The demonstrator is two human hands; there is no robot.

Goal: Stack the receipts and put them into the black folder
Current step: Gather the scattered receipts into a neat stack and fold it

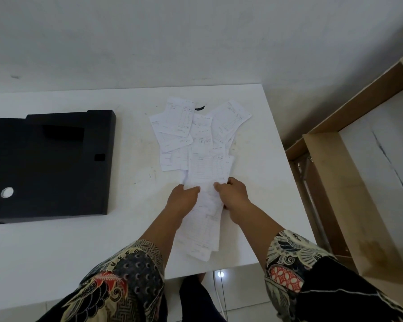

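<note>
Several white receipts (191,133) lie fanned out and overlapping on the white table (130,228), right of centre. A long bundle of receipts (204,219) runs from the pile toward the table's near edge. My left hand (183,198) pinches the bundle's left side, and my right hand (234,197) pinches its right side, thumbs on top. The black folder (49,163) lies flat and closed at the left of the table, apart from the papers, with a round hole near its lower left.
A small dark object (200,107) peeks out at the far edge of the receipt pile. A wooden shelf unit (330,182) stands close to the table's right edge. A white wall rises behind the table. Tiled floor shows below the near edge.
</note>
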